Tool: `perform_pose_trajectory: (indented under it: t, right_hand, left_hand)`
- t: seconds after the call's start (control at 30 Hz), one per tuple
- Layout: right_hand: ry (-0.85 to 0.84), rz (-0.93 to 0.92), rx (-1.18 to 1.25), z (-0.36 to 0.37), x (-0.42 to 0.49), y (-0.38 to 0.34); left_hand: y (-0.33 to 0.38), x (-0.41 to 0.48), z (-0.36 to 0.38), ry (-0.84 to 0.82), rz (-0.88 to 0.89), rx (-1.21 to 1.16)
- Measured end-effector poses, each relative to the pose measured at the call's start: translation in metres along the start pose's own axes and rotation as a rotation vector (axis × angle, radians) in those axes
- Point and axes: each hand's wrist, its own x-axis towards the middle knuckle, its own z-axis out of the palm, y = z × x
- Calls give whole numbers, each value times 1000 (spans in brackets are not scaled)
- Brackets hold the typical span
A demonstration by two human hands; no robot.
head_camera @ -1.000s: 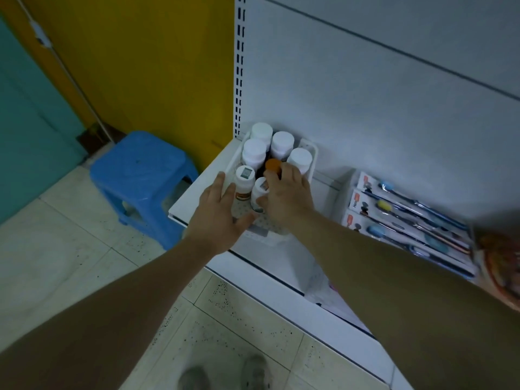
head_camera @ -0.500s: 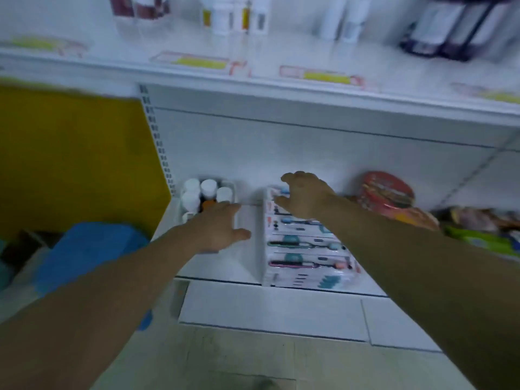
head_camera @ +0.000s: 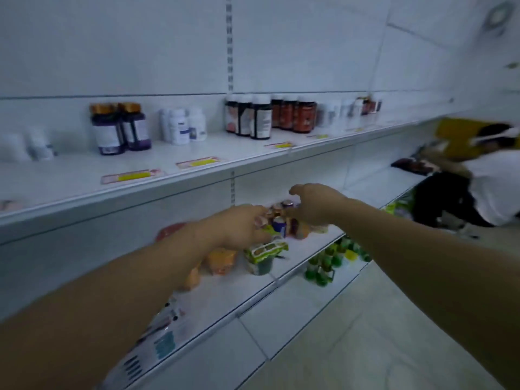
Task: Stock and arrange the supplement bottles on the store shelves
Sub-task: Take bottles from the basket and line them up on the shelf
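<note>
A cluster of small bottles [head_camera: 282, 220] with coloured caps stands on the lower shelf [head_camera: 225, 294], under the upper shelf's lip. My left hand [head_camera: 236, 226] reaches in from the left, its loosely curled fingertips at the cluster's edge. My right hand [head_camera: 315, 205] hovers over the cluster's right side, thumb and fingers spread apart, gripping nothing that I can see. On the upper shelf [head_camera: 157, 190] stand supplement bottles: two dark purple ones with gold caps [head_camera: 119, 128], white ones [head_camera: 183, 125], dark ones [head_camera: 247, 116] and red-brown ones [head_camera: 295, 114].
Green and orange packets [head_camera: 261, 254] lie on the lower shelf below my left hand. Toothbrush packs [head_camera: 157, 342] lie nearer me. Green items [head_camera: 323, 266] fill a lower tier. Another person [head_camera: 492, 175] bends at the shelves on the far right. Pale tiled floor [head_camera: 365, 333] spreads lower right.
My view has swung right and up, away from the tray of white-capped bottles. Both hands left that tray and the toothbrush packs and now reach at a different bottle cluster further along.
</note>
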Motion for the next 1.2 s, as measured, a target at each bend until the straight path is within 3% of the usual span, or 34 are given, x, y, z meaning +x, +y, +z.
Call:
perform_pose_trajectory:
  t: [0.2,0.4,0.63,0.9,1.03,1.2]
  right_hand:
    - [114,129,14,-74,-18,150]
    - [203,149,84,-117,7,243]
    - [303,123,242,-120,100,303]
    - [324,148,191,-135,220,374]
    - [304,126,185,-147,272,407]
    - [268,22,195,-145,350,435]
  left_hand:
    - [130,107,-13,33,143,57]
    - [192,183,-28,72,160,118]
    - [193,276,-51,140,140,183]
    - [178,418,-74,213,169,182]
    - [171,479,-83,231,163,293]
    - [155,532,-93,389,57,466]
